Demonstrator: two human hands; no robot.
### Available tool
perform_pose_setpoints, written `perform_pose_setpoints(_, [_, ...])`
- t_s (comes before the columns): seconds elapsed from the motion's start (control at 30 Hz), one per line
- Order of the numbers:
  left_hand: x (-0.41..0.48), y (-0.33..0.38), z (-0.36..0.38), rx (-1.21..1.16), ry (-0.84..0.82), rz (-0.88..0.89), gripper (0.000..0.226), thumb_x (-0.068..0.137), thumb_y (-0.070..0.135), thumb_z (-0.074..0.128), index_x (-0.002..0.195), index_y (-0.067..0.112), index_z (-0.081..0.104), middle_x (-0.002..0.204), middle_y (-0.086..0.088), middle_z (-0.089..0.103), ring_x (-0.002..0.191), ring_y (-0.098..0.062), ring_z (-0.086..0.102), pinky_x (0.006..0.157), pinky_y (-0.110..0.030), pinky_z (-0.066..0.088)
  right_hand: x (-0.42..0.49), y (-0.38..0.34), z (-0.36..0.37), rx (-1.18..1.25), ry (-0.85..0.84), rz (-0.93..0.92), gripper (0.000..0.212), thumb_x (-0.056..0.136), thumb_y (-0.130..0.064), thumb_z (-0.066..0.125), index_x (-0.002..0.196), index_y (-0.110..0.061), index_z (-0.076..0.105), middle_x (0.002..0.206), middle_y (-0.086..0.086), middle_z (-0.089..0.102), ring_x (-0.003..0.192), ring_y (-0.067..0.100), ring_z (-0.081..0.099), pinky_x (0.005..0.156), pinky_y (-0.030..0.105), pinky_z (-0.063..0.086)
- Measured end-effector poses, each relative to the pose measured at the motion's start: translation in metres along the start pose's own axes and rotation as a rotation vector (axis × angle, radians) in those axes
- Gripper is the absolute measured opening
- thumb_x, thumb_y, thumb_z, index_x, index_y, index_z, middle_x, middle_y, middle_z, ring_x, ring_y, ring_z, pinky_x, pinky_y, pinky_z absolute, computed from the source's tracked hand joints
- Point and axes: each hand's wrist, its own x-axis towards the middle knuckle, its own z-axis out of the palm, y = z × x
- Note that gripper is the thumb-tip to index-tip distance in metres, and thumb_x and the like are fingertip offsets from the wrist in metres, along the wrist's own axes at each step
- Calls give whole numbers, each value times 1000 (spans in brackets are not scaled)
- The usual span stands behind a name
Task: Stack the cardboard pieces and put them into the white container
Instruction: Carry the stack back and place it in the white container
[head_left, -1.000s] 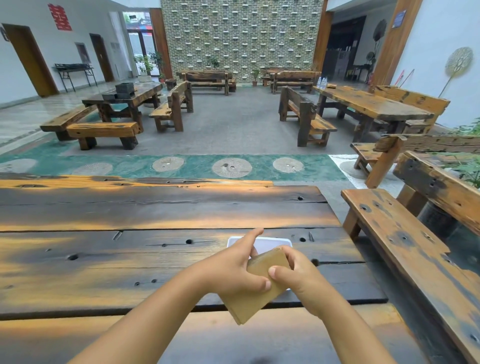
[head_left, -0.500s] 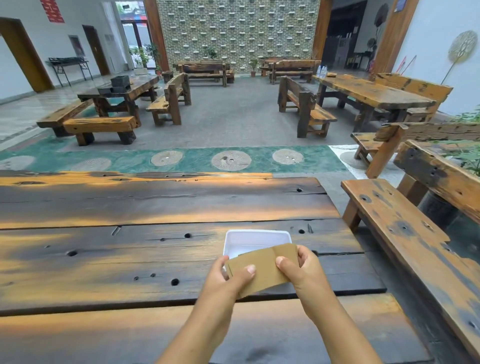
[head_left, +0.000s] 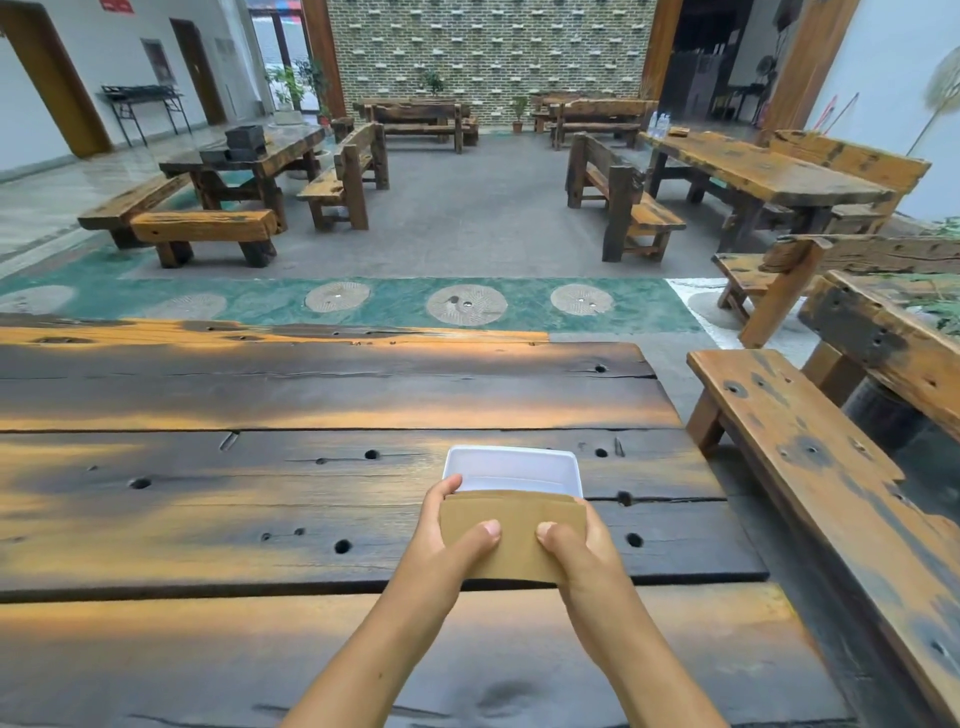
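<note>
A stack of brown cardboard pieces (head_left: 514, 519) is held level between both hands, just above the near rim of the white container (head_left: 511, 465). My left hand (head_left: 449, 540) grips the stack's left end, thumb on top. My right hand (head_left: 574, 545) grips the right end the same way. The white container is a shallow rectangular tray on the dark wooden table (head_left: 260, 493). Its near part is hidden behind the cardboard.
A wooden bench (head_left: 810, 467) runs along the table's right side. The table top has several round holes and plank gaps. More wooden tables and benches stand across the hall beyond the table's far edge.
The cardboard stack has turned from tilted to level and square in front of me. Both hands have shifted to its two ends and moved it over the container's near rim.
</note>
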Motion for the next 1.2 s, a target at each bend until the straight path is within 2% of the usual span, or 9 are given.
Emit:
perform_pose_setpoints(0.17, [1,0,9,84,27,5,75,65,59,63,135,51,38,121,8,67,99,-3,69,79,-17,51,4,-6,-15,59,-97,64,55,68,-38,72,118,-17,62,116,13,74,104,26,71,93,43,55])
perform_pose_setpoints(0.3, [3,-5,17,36,58,-22,65,64,56,66,127,49,48,120,-4,70,104,-17,70,96,-34,53,7,-10,-25,-4,-122,73,50,73,-32,72,120,-20,59,119,12,71,109,28,70,95,49,57])
perform_pose_setpoints(0.4, [8,-8,21,62,79,-24,57,66,55,68,120,53,50,118,-4,70,101,-18,71,92,-35,56,9,-9,-30,10,-136,90,51,77,-29,70,125,-27,55,123,13,66,101,25,73,80,42,62])
perform_pose_setpoints(0.5, [15,-13,22,31,62,-60,56,68,51,71,121,51,51,118,-8,69,95,-23,72,91,-45,58,14,-7,-35,5,-142,86,62,77,-26,68,133,-44,49,123,14,63,98,30,73,84,46,62])
perform_pose_setpoints(0.63, [24,-18,17,28,68,-79,54,68,49,72,118,52,53,118,-6,70,100,-24,73,93,-43,58,22,-4,-31,-18,-121,108,47,68,-30,69,113,-43,64,120,13,68,91,20,71,83,38,59])
perform_pose_setpoints(0.77, [43,-20,4,42,27,-85,53,68,50,70,117,55,51,115,-3,71,91,-17,73,78,-30,56,37,2,-22,-63,-67,144,53,61,-38,67,112,-52,60,108,7,72,89,20,70,92,44,55])
perform_pose_setpoints(0.87, [62,-23,-8,22,-1,-124,50,66,50,63,115,52,51,112,-4,68,83,-18,69,73,-34,58,49,6,-13,-56,-41,170,51,60,-37,65,110,-43,60,109,10,68,85,22,67,92,50,56])
perform_pose_setpoints(1.0, [89,-29,-27,95,-72,-179,53,66,50,59,118,45,48,109,-4,67,87,-21,67,84,-48,60,72,16,-2,-59,12,222,47,62,-33,62,109,-35,60,111,11,64,93,25,65,91,55,56])
perform_pose_setpoints(1.2, [136,-38,-48,166,-176,-209,65,67,57,65,128,41,47,117,2,65,104,-14,65,103,-40,50,110,33,0,-120,89,244,52,61,-37,65,113,-43,57,116,8,64,95,22,64,93,52,57])
